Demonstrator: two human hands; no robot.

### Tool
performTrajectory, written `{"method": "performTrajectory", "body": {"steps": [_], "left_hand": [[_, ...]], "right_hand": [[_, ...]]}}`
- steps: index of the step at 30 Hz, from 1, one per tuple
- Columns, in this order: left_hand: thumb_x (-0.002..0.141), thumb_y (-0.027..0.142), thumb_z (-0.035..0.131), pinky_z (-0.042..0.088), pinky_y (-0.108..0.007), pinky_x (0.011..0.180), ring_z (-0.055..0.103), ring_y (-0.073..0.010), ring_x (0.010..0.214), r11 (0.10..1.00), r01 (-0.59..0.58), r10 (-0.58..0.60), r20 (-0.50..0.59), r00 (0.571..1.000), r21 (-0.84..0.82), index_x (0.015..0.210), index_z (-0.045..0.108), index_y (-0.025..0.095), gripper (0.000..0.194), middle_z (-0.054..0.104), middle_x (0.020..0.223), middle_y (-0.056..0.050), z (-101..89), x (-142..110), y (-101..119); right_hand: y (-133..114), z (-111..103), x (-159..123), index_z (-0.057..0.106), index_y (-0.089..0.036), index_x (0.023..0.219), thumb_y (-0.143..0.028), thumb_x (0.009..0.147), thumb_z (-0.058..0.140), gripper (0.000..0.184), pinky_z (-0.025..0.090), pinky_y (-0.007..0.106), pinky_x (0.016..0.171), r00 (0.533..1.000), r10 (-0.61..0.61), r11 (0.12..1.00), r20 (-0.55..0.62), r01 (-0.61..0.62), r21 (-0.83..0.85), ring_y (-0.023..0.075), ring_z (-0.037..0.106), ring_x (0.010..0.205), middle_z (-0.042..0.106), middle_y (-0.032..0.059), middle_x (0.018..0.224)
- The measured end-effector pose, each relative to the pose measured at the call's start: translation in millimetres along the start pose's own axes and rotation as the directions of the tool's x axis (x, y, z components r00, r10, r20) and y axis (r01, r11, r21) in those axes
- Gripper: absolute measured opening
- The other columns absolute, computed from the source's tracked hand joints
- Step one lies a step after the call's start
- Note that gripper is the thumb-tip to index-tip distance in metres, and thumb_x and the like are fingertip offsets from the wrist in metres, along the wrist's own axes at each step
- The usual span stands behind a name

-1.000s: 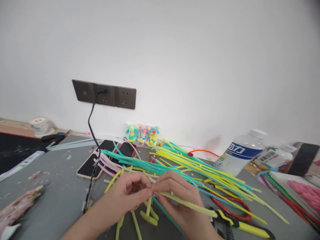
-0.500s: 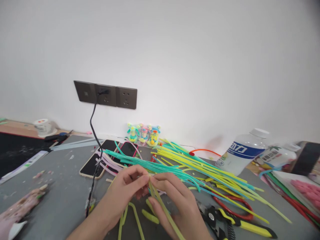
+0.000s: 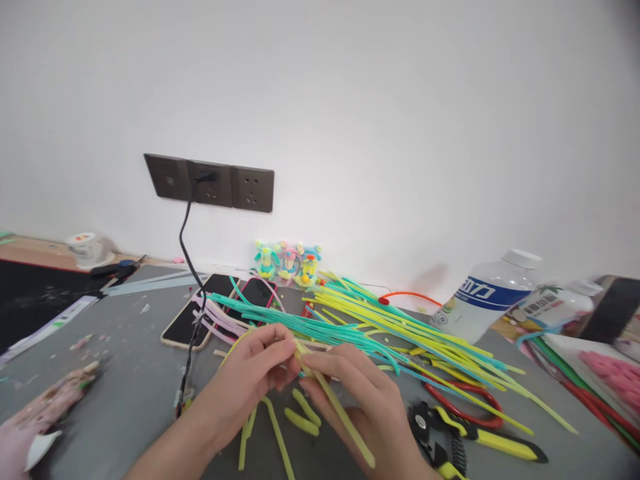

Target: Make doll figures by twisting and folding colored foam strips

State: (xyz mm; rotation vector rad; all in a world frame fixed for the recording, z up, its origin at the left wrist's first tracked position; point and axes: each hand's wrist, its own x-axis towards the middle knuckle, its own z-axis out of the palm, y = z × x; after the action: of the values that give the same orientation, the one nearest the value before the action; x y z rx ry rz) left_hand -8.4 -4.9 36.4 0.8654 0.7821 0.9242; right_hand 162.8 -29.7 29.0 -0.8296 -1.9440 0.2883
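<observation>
Pale yellow pipe cleaner (image 3: 346, 419) is running between both hands, free end slanting down across the right palm. Left hand (image 3: 260, 365) is pinching its upper end, fingers curled; right hand (image 3: 367, 403) is gripping just beside, thumb and index nearly closed. Short pieces (image 3: 303, 421) are lying between the wrists, teal bundle (image 3: 300, 325) beyond, pliers (image 3: 505, 443) sitting near the right hand. Grey desk (image 3: 130, 363) is showing left of the left forearm.

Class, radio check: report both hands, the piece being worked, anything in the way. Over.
Left hand and right hand pinching pale yellow stem near upper end. Yellow-handled pliers beside right wrist, possibly in the way.
</observation>
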Motion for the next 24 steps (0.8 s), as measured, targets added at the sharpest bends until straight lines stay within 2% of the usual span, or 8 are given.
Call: {"method": "performTrajectory", "body": {"steps": [4, 7, 9, 11, 15, 19, 22, 24], "left_hand": [[0.083, 0.037, 0.067, 0.034, -0.021, 0.056, 0.047, -0.0092, 0.059, 0.998, 0.059, -0.060, 0.061, 0.996, 0.015, 0.073, 0.053, 0.018, 0.026, 0.058, 0.063, 0.002, -1.5, -3, 1], [0.084, 0.033, 0.065, 0.035, -0.021, 0.058, 0.048, -0.0089, 0.061, 0.994, 0.086, -0.094, 0.119, 0.988, 0.069, 0.072, 0.052, 0.017, 0.023, 0.061, 0.070, 0.000, -1.1, -6, 3], [0.086, 0.032, 0.064, 0.035, -0.021, 0.059, 0.048, -0.0084, 0.062, 0.989, 0.102, -0.119, 0.161, 0.980, 0.109, 0.072, 0.053, 0.016, 0.024, 0.062, 0.075, -0.001, -0.3, -7, 4], [0.088, 0.035, 0.063, 0.035, -0.021, 0.058, 0.050, -0.0084, 0.063, 0.981, 0.113, -0.141, 0.183, 0.973, 0.155, 0.074, 0.055, 0.015, 0.025, 0.063, 0.080, -0.003, 0.4, -7, 5], [0.086, 0.042, 0.066, 0.033, -0.021, 0.055, 0.050, -0.0082, 0.062, 0.971, 0.078, -0.127, 0.216, 0.968, 0.225, 0.077, 0.061, 0.014, 0.030, 0.066, 0.083, -0.005, -1.0, -6, 3], [0.082, 0.038, 0.072, 0.034, -0.021, 0.054, 0.049, -0.0081, 0.058, 0.959, 0.046, -0.108, 0.211, 0.972, 0.280, 0.072, 0.061, 0.014, 0.028, 0.067, 0.071, -0.003, -3.6, -6, 2], [0.078, 0.035, 0.076, 0.035, -0.020, 0.052, 0.048, -0.0075, 0.054, 0.954, 0.089, -0.151, 0.202, 0.968, 0.287, 0.068, 0.060, 0.015, 0.028, 0.067, 0.065, -0.002, -3.0, -7, 4], [0.075, 0.036, 0.078, 0.034, -0.020, 0.049, 0.048, -0.0069, 0.051, 0.958, 0.130, -0.187, 0.213, 0.959, 0.257, 0.068, 0.060, 0.014, 0.029, 0.068, 0.064, -0.002, -2.0, -7, 4]], "right_hand": [[-4, -1, 3, 0.068, -0.023, 0.089, -0.011, 0.085, 0.067, 0.013, 0.054, 0.022, 0.064, 0.973, 0.222, 0.943, -0.059, -0.199, 0.268, 0.0144, 0.070, 0.068, 0.073, 0.0009, 0.077], [-1, -1, 6, 0.070, -0.021, 0.086, -0.024, 0.086, 0.068, 0.003, 0.056, 0.022, 0.058, 0.894, 0.447, 0.760, -0.027, -0.364, 0.538, 0.0151, 0.069, 0.062, 0.073, 0.0013, 0.070], [1, -3, 8, 0.070, -0.019, 0.084, -0.032, 0.086, 0.070, 0.013, 0.056, 0.024, 0.056, 0.843, 0.532, 0.617, 0.078, -0.449, 0.646, 0.0153, 0.068, 0.058, 0.071, 0.0014, 0.064], [3, -6, 11, 0.069, -0.017, 0.080, -0.039, 0.083, 0.072, 0.022, 0.056, 0.024, 0.055, 0.811, 0.556, 0.531, 0.182, -0.516, 0.673, 0.0146, 0.066, 0.055, 0.069, 0.0015, 0.060], [4, -8, 14, 0.067, -0.016, 0.078, -0.043, 0.081, 0.074, 0.028, 0.054, 0.024, 0.054, 0.777, 0.533, 0.451, 0.335, -0.595, 0.665, 0.0124, 0.062, 0.053, 0.066, 0.0011, 0.059], [4, -8, 14, 0.062, -0.017, 0.077, -0.044, 0.077, 0.077, 0.031, 0.051, 0.021, 0.053, 0.749, 0.555, 0.405, 0.363, -0.624, 0.668, 0.0103, 0.059, 0.053, 0.062, -0.0020, 0.059], [5, -9, 14, 0.059, -0.017, 0.070, -0.045, 0.076, 0.078, 0.034, 0.048, 0.020, 0.051, 0.733, 0.553, 0.413, 0.395, -0.653, 0.634, 0.0083, 0.053, 0.050, 0.058, -0.0033, 0.058], [5, -10, 14, 0.060, -0.017, 0.071, -0.044, 0.075, 0.079, 0.034, 0.046, 0.019, 0.050, 0.732, 0.532, 0.386, 0.426, -0.657, 0.648, 0.0078, 0.052, 0.051, 0.059, -0.0031, 0.061]]}}
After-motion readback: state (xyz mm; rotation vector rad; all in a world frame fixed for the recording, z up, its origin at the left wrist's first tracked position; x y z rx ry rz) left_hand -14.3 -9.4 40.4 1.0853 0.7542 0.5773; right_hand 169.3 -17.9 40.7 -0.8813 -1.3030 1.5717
